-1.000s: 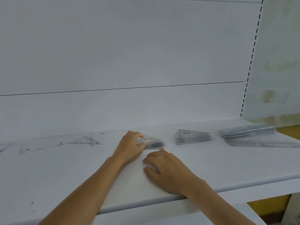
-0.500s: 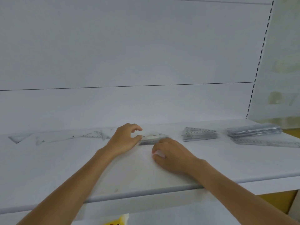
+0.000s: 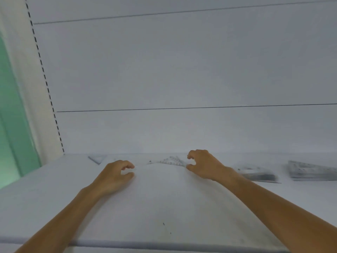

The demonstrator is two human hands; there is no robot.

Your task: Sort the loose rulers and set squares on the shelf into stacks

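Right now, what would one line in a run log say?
left hand: curled, left of loose set square | right hand: curled at its right end, grip unclear | stacks: farther right

Only two arms of person in view. Left hand (image 3: 116,177) bare, fingers slender, knuckles showing as low ridges across back. Right hand (image 3: 206,165) bare too, same slender build. Left forearm (image 3: 60,227) uncovered along whole visible length, wrist to frame edge, slim, tapering toward narrow wrist. Right forearm (image 3: 277,212) likewise uncovered wrist to frame edge, slim, smooth outline. Both wrists bare. Nails and fine surface detail too blurred to judge
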